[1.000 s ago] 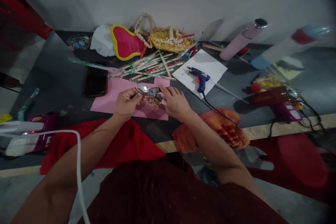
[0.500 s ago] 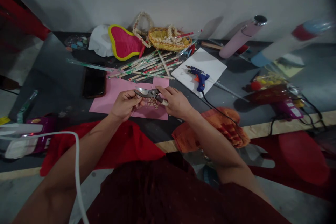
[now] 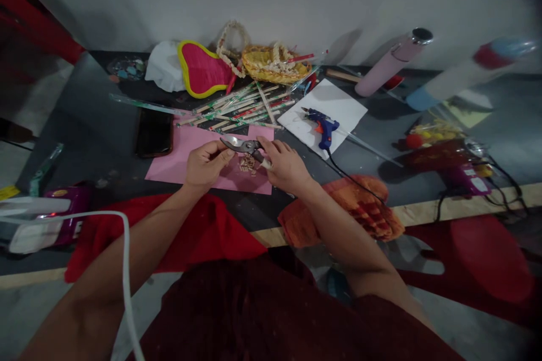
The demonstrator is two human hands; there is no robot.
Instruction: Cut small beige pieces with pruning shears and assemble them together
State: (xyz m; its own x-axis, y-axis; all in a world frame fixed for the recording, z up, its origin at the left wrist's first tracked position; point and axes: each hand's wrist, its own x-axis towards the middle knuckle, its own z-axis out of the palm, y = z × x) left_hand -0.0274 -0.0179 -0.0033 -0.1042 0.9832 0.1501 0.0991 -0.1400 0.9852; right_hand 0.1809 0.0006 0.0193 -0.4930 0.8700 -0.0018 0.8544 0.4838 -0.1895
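My right hand (image 3: 288,166) is wrapped round the handles of a pair of pruning shears (image 3: 249,146), whose blades point left. My left hand (image 3: 206,164) is closed in a pinch by the blade tips; what its fingers hold is too small and hidden to make out. Below the shears, short cut wooden bits (image 3: 247,164) lie in a small heap on pink paper (image 3: 178,161). Several wrapped wooden chopsticks (image 3: 241,107) are spread just behind the paper.
A blue glue gun (image 3: 325,128) lies on a white sheet (image 3: 351,106) to the right. Behind are a yellow basket (image 3: 258,70) and a pink bottle (image 3: 389,67). A phone (image 3: 154,132) lies left; an orange towel (image 3: 359,203) and red cloth (image 3: 199,237) hang at the front edge.
My left hand has shifted slightly right, and its fingers have come together more under the blade. The shears stay in my right hand, nearly in place. The whole view has moved a little.
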